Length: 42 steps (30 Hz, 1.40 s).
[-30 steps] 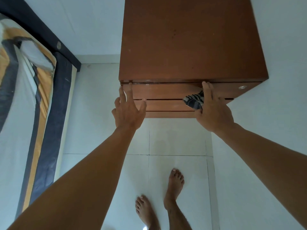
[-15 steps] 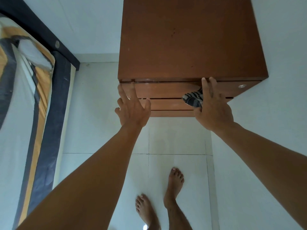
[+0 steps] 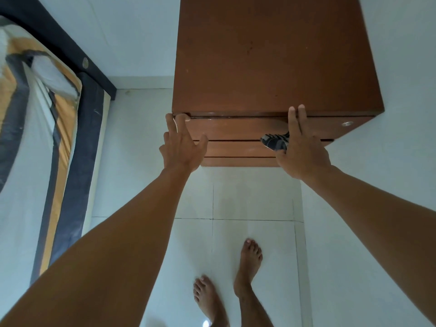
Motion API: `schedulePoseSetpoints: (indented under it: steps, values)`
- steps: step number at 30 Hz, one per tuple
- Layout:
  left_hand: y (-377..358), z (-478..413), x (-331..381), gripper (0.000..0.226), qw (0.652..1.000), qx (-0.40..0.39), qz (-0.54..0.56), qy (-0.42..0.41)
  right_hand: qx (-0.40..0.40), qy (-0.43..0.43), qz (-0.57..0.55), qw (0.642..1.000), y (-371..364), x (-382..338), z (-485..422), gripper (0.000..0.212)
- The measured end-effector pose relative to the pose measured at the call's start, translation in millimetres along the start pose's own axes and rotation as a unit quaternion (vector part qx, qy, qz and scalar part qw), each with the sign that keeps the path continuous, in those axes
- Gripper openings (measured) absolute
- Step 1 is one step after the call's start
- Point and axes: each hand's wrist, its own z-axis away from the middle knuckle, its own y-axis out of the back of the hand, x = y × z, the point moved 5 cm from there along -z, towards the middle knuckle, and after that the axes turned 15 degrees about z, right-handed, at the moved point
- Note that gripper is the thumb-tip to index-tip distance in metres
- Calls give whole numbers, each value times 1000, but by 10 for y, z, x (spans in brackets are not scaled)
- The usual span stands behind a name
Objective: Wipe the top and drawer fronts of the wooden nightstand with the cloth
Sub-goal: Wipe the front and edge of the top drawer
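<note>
**Head view.** The right grip, fingers straight, presses the striped cloth against the drawer fronts of the nightstand, over the seam below the top drawer. Whether the thumb pinches the cloth is hidden. The left grip, fingers spread and holding nothing, braces at the front left corner. The step in hand appears to be wiping the fronts. Done well, the cloth lies spread under the whole palm and strokes run edge to edge along each front in turn. Pressure stays even, and the strokes take in the seams and the round metal fitting.
</note>
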Motion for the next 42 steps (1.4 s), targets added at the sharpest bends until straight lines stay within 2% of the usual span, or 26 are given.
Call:
schedulePoseSetpoints:
  steps: [4,6,8,14,23,34,38,42]
  values:
    - [-1,-3,-37,80,988,62,73,119,-1,-2,3,1000,-4,2,18,98]
    - [-36,-48,-41,94,972,66,118,190,0,-2,-1,1000,-9,-1,27,100]
    - [-45,-121,-26,97,970,54,105,213,3,-2,-6,1000,-15,-12,29,101]
    - [-19,-156,-63,94,976,41,21,213,4,-1,-21,1000,-17,-15,36,103]
    - [-81,-170,-155,83,971,66,76,217,-4,-5,-35,999,-48,-26,50,107]
    - [116,-291,-174,86,985,-2,-4,173,-8,-11,-49,999,-32,-31,27,105]
    - [145,-256,-169,78,987,10,7,161,-11,-7,-42,999,-14,-16,32,103]
    - [219,-291,-152,75,990,7,-27,138,-23,-5,-30,999,6,-7,22,102]
